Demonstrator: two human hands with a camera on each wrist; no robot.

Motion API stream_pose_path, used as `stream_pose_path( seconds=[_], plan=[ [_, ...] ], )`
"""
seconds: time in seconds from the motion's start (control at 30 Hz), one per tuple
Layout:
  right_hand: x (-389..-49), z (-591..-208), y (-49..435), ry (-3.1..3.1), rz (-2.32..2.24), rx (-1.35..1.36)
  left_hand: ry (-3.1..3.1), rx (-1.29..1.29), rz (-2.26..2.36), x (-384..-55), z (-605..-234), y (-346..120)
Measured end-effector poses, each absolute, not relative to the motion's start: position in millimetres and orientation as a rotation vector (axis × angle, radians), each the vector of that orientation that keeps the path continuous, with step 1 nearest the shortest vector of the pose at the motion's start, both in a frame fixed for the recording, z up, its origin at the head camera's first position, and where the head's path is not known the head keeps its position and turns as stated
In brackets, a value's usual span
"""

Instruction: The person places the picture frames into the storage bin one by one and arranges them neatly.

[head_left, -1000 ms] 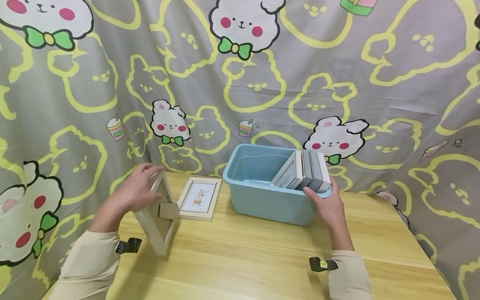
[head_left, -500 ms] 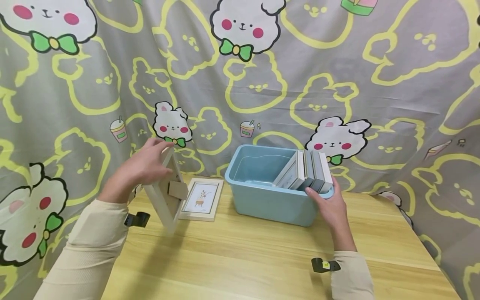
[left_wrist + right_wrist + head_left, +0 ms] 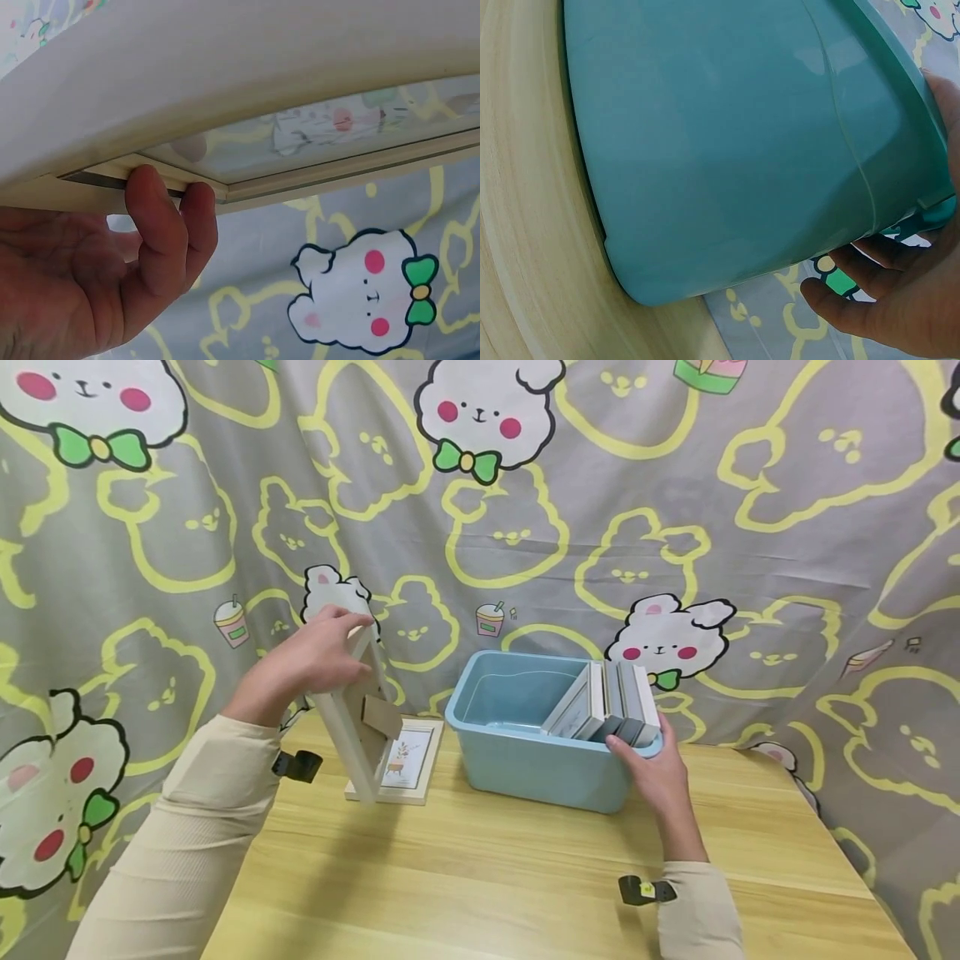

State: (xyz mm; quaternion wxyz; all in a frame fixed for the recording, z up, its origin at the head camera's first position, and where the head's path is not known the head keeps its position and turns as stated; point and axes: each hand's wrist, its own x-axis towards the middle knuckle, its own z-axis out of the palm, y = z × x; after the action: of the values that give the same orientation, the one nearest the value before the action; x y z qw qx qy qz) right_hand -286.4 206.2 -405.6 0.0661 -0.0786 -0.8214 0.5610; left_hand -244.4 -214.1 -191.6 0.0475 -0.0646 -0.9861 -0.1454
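My left hand [image 3: 315, 656] grips the top edge of a pale wooden picture frame [image 3: 347, 735], held upright and tilted above the table, its back and brown stand facing right. Close up in the left wrist view, my fingertips [image 3: 157, 202] curl over the frame's inner edge beside the clear pane. Behind it lies a second picture frame [image 3: 423, 768] with a plant print, partly covered in the head view. My right hand [image 3: 663, 768] holds the right end of a light blue plastic bin [image 3: 540, 768], thumb at the front rim. Several picture frames [image 3: 618, 706] lean together in the bin's right part.
Everything stands on a light wood-grain table [image 3: 510, 877]. A grey curtain [image 3: 405, 543] with rabbit prints hangs close behind and at both sides. The bin's left part shows its bare inner wall [image 3: 498, 693].
My left hand has lifted the picture frame and carried it right and away from me, so it now overlaps the flat one. My right hand and the bin have stayed in place.
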Motion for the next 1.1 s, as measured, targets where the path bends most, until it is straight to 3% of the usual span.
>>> stream_pose_path(
  seconds=[1.1],
  plan=[
    [-288.3, -407.7, 207.2, -2.465, 1.671, -0.218, -2.99, -0.252, -0.486, -276.1, -156.7, -165.0]
  ],
)
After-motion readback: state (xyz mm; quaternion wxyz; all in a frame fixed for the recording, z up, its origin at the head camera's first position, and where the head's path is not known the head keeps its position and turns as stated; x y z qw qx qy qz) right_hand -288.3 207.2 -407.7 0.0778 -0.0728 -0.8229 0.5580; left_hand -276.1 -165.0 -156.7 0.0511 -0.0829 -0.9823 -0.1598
